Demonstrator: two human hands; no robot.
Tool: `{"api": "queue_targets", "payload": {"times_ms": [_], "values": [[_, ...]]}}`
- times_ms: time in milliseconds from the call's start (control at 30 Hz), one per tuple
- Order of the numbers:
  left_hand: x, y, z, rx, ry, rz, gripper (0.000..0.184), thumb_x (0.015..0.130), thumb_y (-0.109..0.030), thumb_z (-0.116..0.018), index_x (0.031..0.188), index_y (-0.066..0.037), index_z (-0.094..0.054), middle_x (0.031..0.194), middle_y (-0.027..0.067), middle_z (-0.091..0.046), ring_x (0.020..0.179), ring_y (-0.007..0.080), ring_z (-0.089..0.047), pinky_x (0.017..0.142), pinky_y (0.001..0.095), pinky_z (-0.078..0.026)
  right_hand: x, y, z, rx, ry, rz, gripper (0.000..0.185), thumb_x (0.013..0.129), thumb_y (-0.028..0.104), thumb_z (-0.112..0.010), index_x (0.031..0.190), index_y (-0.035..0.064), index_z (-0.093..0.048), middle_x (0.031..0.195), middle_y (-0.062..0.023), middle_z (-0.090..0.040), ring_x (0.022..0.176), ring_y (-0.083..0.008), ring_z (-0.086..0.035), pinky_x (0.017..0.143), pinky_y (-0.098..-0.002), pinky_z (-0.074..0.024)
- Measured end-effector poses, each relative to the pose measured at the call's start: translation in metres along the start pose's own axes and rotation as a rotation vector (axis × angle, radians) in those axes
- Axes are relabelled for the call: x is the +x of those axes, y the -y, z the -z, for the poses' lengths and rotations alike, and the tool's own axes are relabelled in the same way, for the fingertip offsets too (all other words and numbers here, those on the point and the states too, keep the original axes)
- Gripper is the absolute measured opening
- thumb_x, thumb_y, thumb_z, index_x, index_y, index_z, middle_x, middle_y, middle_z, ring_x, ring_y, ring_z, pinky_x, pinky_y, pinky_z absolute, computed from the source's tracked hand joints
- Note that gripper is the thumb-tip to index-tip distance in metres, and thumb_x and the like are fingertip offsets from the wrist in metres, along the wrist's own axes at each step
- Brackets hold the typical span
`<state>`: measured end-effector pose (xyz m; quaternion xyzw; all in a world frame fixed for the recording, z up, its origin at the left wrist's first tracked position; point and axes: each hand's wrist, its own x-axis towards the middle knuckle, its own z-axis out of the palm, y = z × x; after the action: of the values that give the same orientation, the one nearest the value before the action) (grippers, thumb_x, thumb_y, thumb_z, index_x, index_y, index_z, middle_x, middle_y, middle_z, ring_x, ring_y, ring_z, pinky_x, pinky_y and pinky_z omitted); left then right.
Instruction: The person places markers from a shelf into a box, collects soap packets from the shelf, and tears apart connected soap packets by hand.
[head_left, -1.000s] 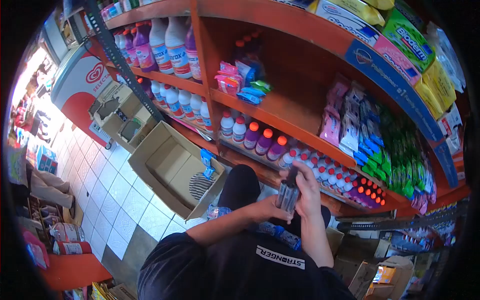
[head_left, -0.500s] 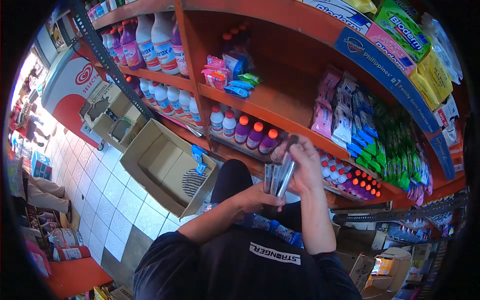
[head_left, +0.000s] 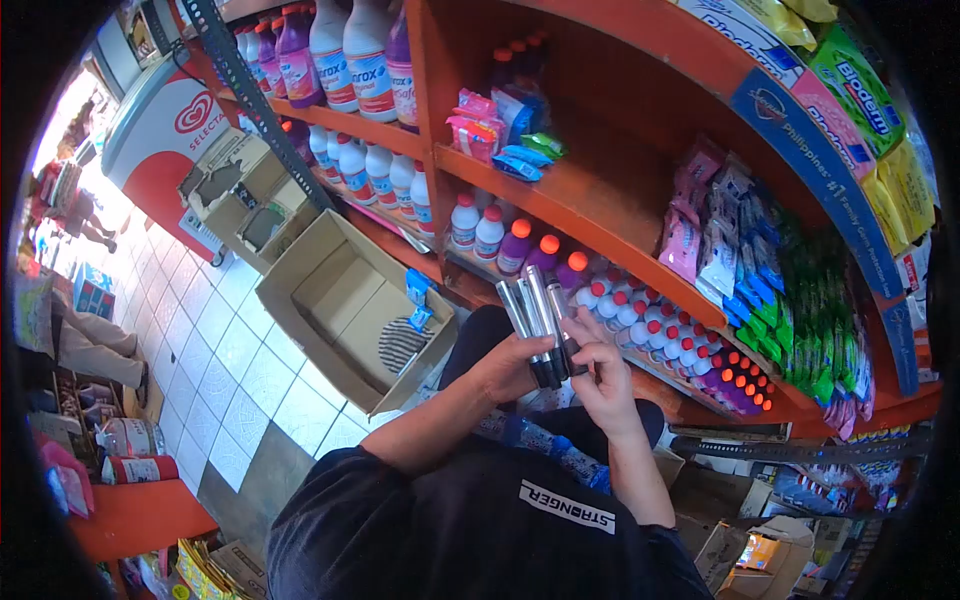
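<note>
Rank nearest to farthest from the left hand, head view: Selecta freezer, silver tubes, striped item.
1. Silver tubes: in the left hand.
2. Striped item: left, inside the cardboard box.
3. Selecta freezer: far left, beyond the box.

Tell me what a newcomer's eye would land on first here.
Probably the silver tubes, bunched in the left hand beside the right hand, near the centre. Next, perhaps, the open box on the floor left of them, then the green packets crowding the shelf at right.
</note>
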<state>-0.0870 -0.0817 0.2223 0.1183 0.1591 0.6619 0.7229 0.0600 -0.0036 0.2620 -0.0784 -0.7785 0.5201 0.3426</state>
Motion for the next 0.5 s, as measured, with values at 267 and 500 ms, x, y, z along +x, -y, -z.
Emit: {"api": "queue_targets", "payload": {"times_ms": [267, 500], "values": [[-0.010, -0.003, 0.028, 0.052, -0.089, -0.102, 0.044, 0.078, -0.020, -0.073, 0.116, -0.008, -0.053, 0.108, 0.0065, -0.061, 0.102, 0.0188, -0.058, 0.089, 0.0373, -0.046, 0.002, -0.001, -0.026, -0.285, 0.147, -0.038, 0.032, 0.072, -0.009, -0.046, 0.100, 0.0052, -0.054, 0.131, -0.0184, -0.052, 0.133, -0.0344, -0.035, 0.109, -0.0454, -0.0267], [-0.043, -0.062, 0.087, 0.420, -0.348, -0.438, 0.030, 0.076, -0.011, -0.069, 0.103, -0.003, -0.060, 0.094, 0.0076, -0.065, 0.087, 0.0208, -0.063, 0.080, 0.0338, -0.049, -0.004, 0.005, -0.028, -0.163, 0.086, -0.205, 0.039, 0.081, -0.003, -0.052, 0.120, -0.0007, -0.052, 0.127, -0.0176, -0.054, 0.125, -0.0298, -0.046, 0.105, -0.0372, -0.0331]]}}
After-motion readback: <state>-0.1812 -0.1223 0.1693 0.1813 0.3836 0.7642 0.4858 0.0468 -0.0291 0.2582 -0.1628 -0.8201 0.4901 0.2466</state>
